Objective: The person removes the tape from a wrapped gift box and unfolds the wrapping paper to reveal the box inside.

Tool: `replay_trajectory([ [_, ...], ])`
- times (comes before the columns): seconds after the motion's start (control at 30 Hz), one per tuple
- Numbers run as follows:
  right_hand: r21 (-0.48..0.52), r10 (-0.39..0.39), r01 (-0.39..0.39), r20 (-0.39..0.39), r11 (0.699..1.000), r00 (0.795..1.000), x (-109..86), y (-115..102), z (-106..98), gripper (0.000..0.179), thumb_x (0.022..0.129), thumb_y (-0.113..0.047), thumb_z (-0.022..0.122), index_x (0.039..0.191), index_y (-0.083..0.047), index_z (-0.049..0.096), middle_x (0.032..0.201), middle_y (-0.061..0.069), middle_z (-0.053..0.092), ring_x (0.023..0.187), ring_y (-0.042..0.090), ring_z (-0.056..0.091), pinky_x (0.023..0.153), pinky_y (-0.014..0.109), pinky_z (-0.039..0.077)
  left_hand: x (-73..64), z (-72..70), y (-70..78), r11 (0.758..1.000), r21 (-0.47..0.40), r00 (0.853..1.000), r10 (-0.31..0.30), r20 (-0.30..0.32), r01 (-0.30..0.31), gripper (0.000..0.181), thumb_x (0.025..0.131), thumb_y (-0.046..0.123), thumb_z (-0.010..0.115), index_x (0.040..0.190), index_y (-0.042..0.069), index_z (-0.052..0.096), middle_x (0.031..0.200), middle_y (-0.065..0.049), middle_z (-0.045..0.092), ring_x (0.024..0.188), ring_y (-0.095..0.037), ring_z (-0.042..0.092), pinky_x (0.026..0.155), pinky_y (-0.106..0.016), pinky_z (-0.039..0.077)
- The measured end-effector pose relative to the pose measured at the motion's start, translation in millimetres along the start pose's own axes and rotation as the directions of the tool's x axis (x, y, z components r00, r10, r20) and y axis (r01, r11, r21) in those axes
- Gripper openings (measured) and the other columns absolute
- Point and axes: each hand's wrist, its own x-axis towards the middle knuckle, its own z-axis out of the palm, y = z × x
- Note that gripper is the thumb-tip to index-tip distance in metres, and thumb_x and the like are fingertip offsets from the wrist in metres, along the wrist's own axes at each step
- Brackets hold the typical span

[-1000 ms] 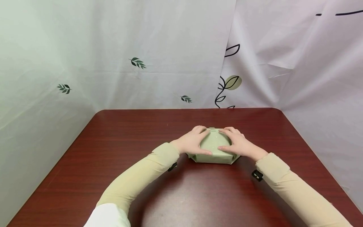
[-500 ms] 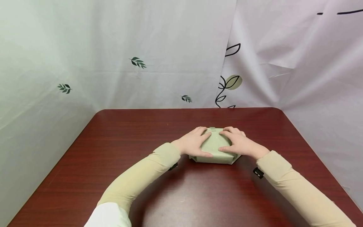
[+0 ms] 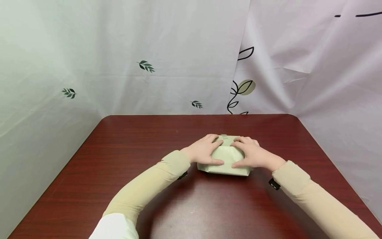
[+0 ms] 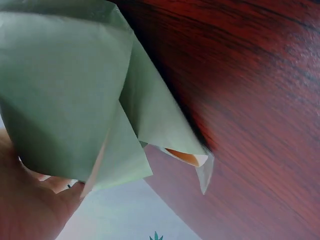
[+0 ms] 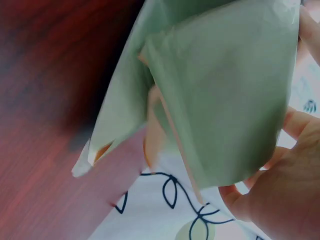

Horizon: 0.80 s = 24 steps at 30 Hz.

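A light green paper parcel [image 3: 228, 155] sits on the table right of centre, between both hands. My left hand [image 3: 204, 152] grips its left side, thumb on the near face and the other fingers toward the far side. On the opposite side my right hand [image 3: 253, 154] holds it, thumb low on the near face. In the left wrist view, the end of the parcel [image 4: 65, 85] shows loose folded flaps with an orange-tan inner side. The right wrist view shows the parcel's other end [image 5: 230, 100], its flap standing out. Whatever the paper wraps is hidden.
A dark red wood-grain table [image 3: 143, 139] carries the parcel. White curtains [image 3: 167, 39] with leaf prints enclose the table behind and at both sides. A small strip [image 3: 223, 136] lies at the parcel's far edge. Black wrist cameras [image 3: 274, 184] sit under the cuffs.
The parcel's near edge has shifted slightly toward me, and a crease now runs across its top. My right thumb has moved down the near face. The left hand has barely moved.
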Motion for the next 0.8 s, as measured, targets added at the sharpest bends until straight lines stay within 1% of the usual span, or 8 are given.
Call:
replay_trajectory([
  [0.1,-0.036,-0.044,0.043,-0.023,0.998,0.999,-3.5,-2.4,3.5,0.068,0.068,-0.042,0.082,0.12,-0.006,0.059,0.124,0.016,0.053,0.114,0.036,0.046,0.092,0.056,0.031,-0.2,0.7,-0.9,1.0,0.001,1.0,0.003,0.0,-0.003,0.08,0.086,0.06,0.055,0.146,0.011,0.035,0.147,-0.013,0.031,0.138,-0.024,0.028,0.112,-0.032,0.029],
  [0.2,-0.052,-0.082,0.079,-0.055,0.996,0.995,-6.7,-5.5,5.8,0.067,0.066,-0.038,0.083,0.119,-0.005,0.06,0.12,0.013,0.055,0.112,0.034,0.048,0.093,0.054,0.031,-0.1,1.5,-2.1,1.0,0.002,1.0,0.009,-0.006,-0.009,0.078,0.087,0.058,0.054,0.146,0.011,0.036,0.147,-0.013,0.032,0.138,-0.025,0.029,0.112,-0.033,0.029],
  [0.37,-0.093,-0.154,0.145,-0.106,0.985,0.982,-12.1,-10.1,6.6,0.062,0.065,-0.031,0.085,0.115,-0.005,0.061,0.116,0.009,0.057,0.111,0.031,0.05,0.094,0.052,0.031,1.0,2.8,-3.6,1.0,0.006,1.0,0.02,-0.016,-0.019,0.075,0.088,0.057,0.053,0.146,0.01,0.036,0.147,-0.014,0.032,0.138,-0.026,0.029,0.112,-0.033,0.028],
  [0.47,-0.124,-0.224,0.208,-0.137,0.97,0.965,-15.8,-12.3,6.1,0.053,0.067,-0.025,0.084,0.112,-0.005,0.063,0.115,0.009,0.059,0.11,0.03,0.051,0.094,0.051,0.033,1.9,3.3,-4.1,1.0,0.005,1.0,0.022,-0.014,-0.022,0.075,0.089,0.056,0.053,0.145,0.01,0.037,0.147,-0.014,0.032,0.138,-0.026,0.029,0.112,-0.032,0.028],
  [0.53,-0.157,-0.278,0.254,-0.155,0.954,0.948,-18.5,-13.7,5.8,0.045,0.07,-0.02,0.083,0.109,-0.006,0.064,0.113,0.008,0.06,0.108,0.027,0.054,0.092,0.049,0.037,2.0,3.4,-4.5,1.0,-0.002,1.0,0.023,-0.013,-0.023,0.074,0.089,0.056,0.052,0.145,0.011,0.037,0.147,-0.014,0.032,0.138,-0.026,0.029,0.112,-0.032,0.028],
  [0.67,-0.207,-0.369,0.332,-0.174,0.92,0.913,-23.9,-17.9,4.4,0.033,0.072,-0.011,0.08,0.103,-0.009,0.068,0.105,0.002,0.063,0.098,0.019,0.059,0.082,0.04,0.047,1.9,2.5,-5.5,0.999,-0.038,1.0,0.024,-0.009,-0.024,0.069,0.093,0.055,0.046,0.145,0.011,0.037,0.147,-0.014,0.032,0.138,-0.026,0.028,0.113,-0.033,0.027],
  [0.73,-0.197,-0.395,0.362,-0.168,0.911,0.903,-27.1,-20.5,2.5,0.03,0.073,-0.007,0.079,0.1,-0.011,0.069,0.098,-0.002,0.064,0.091,0.015,0.06,0.076,0.034,0.05,1.7,1.5,-5.9,0.998,-0.065,1.0,0.014,0.003,-0.014,0.066,0.096,0.053,0.043,0.145,0.011,0.037,0.148,-0.014,0.031,0.139,-0.025,0.027,0.113,-0.034,0.027],
  [0.8,-0.164,-0.409,0.385,-0.147,0.908,0.901,-30.5,-23.1,0.4,0.028,0.073,-0.004,0.077,0.099,-0.012,0.069,0.093,-0.005,0.063,0.084,0.01,0.059,0.071,0.028,0.05,1.7,0.6,-6.2,0.996,-0.085,1.0,0.001,0.015,0.0,0.063,0.097,0.051,0.04,0.146,0.011,0.037,0.149,-0.013,0.03,0.14,-0.025,0.026,0.114,-0.034,0.026],
])
